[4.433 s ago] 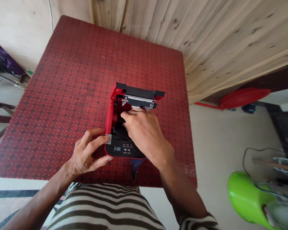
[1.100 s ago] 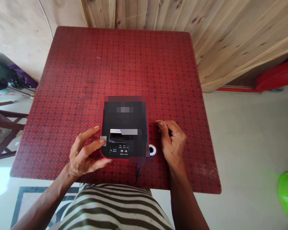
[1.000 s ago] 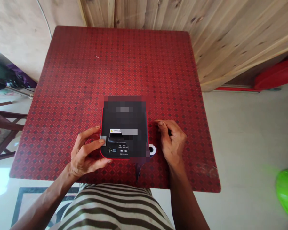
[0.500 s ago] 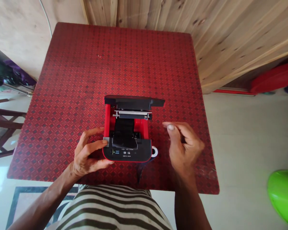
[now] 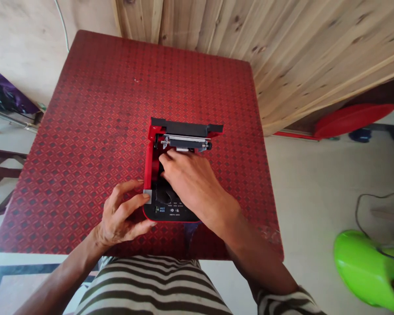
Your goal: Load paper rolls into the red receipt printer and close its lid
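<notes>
A red-and-black receipt printer (image 5: 169, 211), its lid (image 5: 185, 127) raised, is clasped at the corner by a left hand (image 5: 123, 214) on a red patterned worktop (image 5: 118, 109), a right hand (image 5: 193, 179) inside, its grip unclear.

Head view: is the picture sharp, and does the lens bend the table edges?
In the head view, the right hand looks fairly sharp, while the red patterned table has edges bent by wide-angle distortion; the bright green plastic object at the corner looks stretched.
</notes>
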A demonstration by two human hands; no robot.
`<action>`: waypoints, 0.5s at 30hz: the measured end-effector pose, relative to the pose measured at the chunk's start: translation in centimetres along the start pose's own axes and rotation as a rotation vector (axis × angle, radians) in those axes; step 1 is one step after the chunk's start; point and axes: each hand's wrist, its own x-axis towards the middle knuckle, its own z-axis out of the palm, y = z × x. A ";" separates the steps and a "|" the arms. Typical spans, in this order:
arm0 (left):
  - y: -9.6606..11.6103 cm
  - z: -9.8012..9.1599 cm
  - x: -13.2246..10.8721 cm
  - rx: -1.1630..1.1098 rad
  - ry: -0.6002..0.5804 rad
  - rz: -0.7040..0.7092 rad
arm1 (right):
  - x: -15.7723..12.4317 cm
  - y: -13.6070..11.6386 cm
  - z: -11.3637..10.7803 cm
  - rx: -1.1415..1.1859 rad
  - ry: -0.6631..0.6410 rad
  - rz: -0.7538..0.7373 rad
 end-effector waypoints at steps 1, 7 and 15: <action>0.0 0.0 0.0 0.002 0.003 -0.001 | 0.3 0.0 0.0 -0.003 -0.021 -0.001; 0.0 0.0 0.0 -0.013 0.002 -0.014 | -0.7 0.3 -0.1 0.032 0.085 -0.094; -0.2 0.0 0.0 -0.016 0.002 0.000 | -7.5 3.3 -2.0 0.578 0.512 0.090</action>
